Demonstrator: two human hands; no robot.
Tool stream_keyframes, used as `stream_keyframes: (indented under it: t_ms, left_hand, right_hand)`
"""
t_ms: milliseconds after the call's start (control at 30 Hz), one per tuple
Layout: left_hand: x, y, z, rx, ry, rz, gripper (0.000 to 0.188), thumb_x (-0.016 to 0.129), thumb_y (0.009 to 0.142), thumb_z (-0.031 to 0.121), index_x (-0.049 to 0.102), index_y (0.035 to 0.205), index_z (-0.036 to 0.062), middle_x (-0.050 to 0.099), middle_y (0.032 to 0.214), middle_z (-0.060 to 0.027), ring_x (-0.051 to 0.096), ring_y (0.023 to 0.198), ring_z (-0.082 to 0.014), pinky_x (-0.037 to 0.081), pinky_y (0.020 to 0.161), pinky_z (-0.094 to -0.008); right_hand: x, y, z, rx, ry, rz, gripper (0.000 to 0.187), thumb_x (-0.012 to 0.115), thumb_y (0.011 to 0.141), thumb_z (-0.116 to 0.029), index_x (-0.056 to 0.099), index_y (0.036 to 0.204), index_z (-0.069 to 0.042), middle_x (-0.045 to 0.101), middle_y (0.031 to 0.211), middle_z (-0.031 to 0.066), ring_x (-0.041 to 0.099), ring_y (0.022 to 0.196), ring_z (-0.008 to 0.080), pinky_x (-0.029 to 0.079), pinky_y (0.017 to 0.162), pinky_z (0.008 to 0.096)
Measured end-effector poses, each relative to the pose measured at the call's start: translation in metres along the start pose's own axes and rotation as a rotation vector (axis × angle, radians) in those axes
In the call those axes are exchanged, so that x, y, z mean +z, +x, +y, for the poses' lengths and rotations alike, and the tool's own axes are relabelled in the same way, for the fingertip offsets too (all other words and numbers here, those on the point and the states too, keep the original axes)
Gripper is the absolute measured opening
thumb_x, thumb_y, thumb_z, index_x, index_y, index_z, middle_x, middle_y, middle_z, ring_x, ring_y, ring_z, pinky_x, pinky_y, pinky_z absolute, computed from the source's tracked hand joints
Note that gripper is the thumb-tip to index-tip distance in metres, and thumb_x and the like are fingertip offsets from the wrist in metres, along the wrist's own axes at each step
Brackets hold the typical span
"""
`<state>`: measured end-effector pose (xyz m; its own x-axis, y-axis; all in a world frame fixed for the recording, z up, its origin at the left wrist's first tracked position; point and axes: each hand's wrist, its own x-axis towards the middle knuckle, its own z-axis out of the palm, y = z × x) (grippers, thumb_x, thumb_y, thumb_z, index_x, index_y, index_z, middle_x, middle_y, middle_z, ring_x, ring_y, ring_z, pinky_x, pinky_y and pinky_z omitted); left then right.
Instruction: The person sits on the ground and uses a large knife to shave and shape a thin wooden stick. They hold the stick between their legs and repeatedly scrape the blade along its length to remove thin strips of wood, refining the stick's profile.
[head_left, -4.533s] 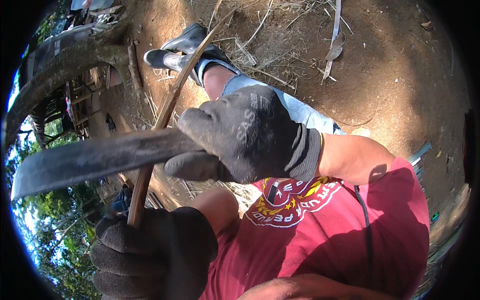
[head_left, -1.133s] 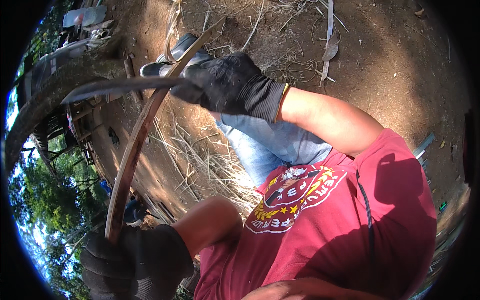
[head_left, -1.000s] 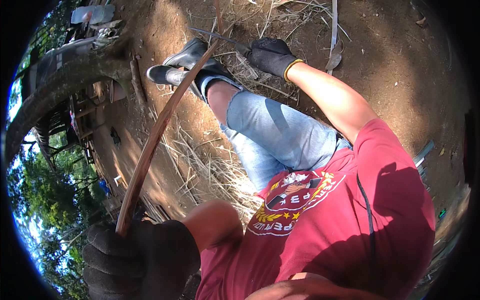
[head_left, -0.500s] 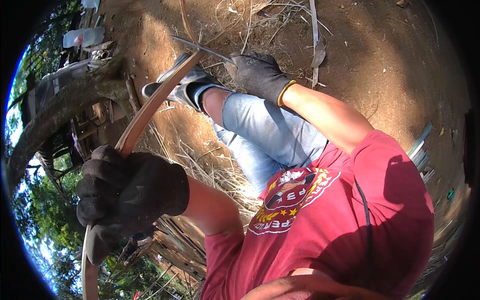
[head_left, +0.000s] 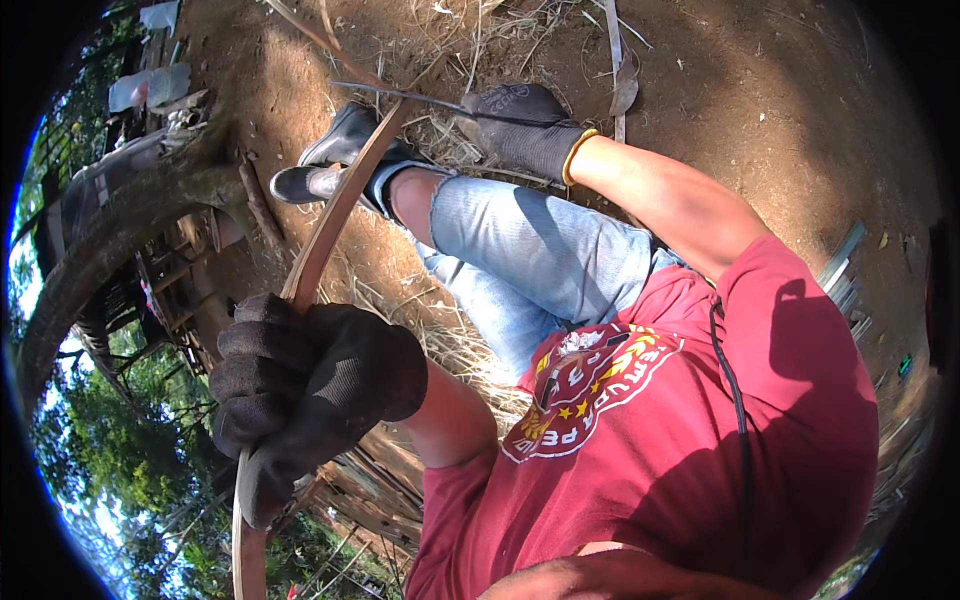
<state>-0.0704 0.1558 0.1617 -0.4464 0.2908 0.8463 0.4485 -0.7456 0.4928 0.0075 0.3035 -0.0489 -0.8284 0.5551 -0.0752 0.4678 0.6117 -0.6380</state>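
The gloved left hand (head_left: 315, 375) is clenched around a wooden strip (head_left: 347, 190), which shows on the fist's near side and slants far and right beyond it. The right hand (head_left: 520, 122) grips a knife (head_left: 432, 101), its blade crossing the strip's far part, left of that hand.

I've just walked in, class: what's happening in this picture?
A black-gloved left hand grips a long, bent, brown wood-like strip. The black-gloved right hand holds a dark metal knife blade, which crosses the strip near its far end, where a thin brown strand curves away. Legs in faded blue jeans stretch over brown soil.
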Motion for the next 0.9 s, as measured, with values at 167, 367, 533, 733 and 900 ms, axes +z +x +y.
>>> stream_keyframes:
  t_ms: [167,367,533,733,900]
  left_hand:
    - [-0.001,-0.003,0.01,0.0,0.356,0.155,0.059,0.048,0.09,0.074,0.038,0.065,0.0204,0.028,0.061,0.0073,0.025,0.053,-0.011,0.022,0.053,-0.0303]
    - [0.009,0.008,-0.003,0.055,0.489,0.292,0.065,0.051,0.083,0.081,0.033,0.061,0.0217,0.024,0.06,0.0068,0.023,0.052,-0.0114,0.023,0.052,-0.0302]
    - [-0.023,0.022,-0.006,0.032,0.446,0.146,0.053,0.046,0.097,0.061,0.036,0.064,0.0203,0.023,0.059,0.0067,0.025,0.052,-0.0115,0.025,0.053,-0.0312]
    - [-0.011,0.023,-0.004,0.022,0.533,0.274,0.067,0.043,0.088,0.078,0.029,0.056,0.0213,0.023,0.058,0.0054,0.022,0.052,-0.0127,0.025,0.053,-0.0323]
    - [-0.017,0.016,-0.001,-0.043,0.307,0.191,0.053,0.048,0.093,0.057,0.032,0.058,0.0197,0.026,0.059,0.005,0.026,0.053,-0.0146,0.026,0.053,-0.0333]
  right_hand:
    - [-0.027,-0.035,-0.079,-0.148,0.241,0.118,0.033,0.053,0.096,-0.041,0.06,0.112,-0.014,0.069,0.085,0.0144,0.069,0.079,0.0348,0.054,0.07,0.0471]
    - [0.044,0.042,0.048,-0.011,0.058,0.1,0.028,0.05,0.094,-0.031,0.067,0.098,-0.009,0.07,0.081,0.0143,0.069,0.077,0.0327,0.054,0.068,0.045]
    - [0.015,0.029,-0.003,-0.102,0.102,0.035,0.034,0.055,0.094,-0.038,0.063,0.107,-0.008,0.069,0.086,0.0178,0.069,0.078,0.0338,0.053,0.063,0.048]
    - [0.027,0.031,-0.009,-0.181,0.126,0.118,0.033,0.052,0.096,-0.038,0.063,0.113,-0.012,0.07,0.089,0.0143,0.07,0.081,0.0302,0.056,0.067,0.0446]
    - [0.05,0.058,0.059,0.085,-0.005,0.048,0.034,0.045,0.098,-0.036,0.066,0.109,-0.012,0.073,0.092,0.0126,0.071,0.086,0.0286,0.055,0.078,0.0445]
